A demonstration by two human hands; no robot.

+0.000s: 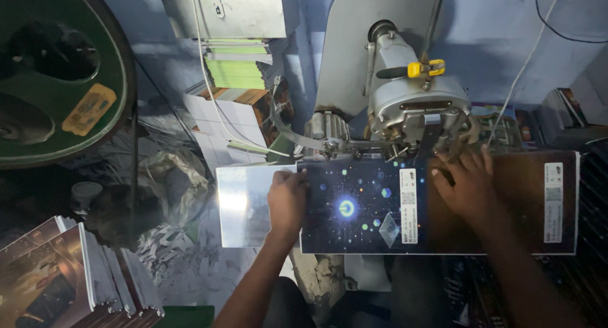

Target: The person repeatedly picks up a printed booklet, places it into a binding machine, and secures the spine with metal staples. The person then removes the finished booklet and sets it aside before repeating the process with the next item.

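While the left hand (287, 198) lies flat and open on the near left edge of a dark booklet cover (361, 204) printed with glowing dots, the right hand (465, 182) presses open-palmed on its brown right half, fingers spread toward the grey stitching machine (405, 100). Beneath the cover's left end sits a pale glossy sheet (244, 204). Stacked booklets (76, 277) lie lower left.

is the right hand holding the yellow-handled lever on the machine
No, the right hand lies flat on the dark cover, below the lever.
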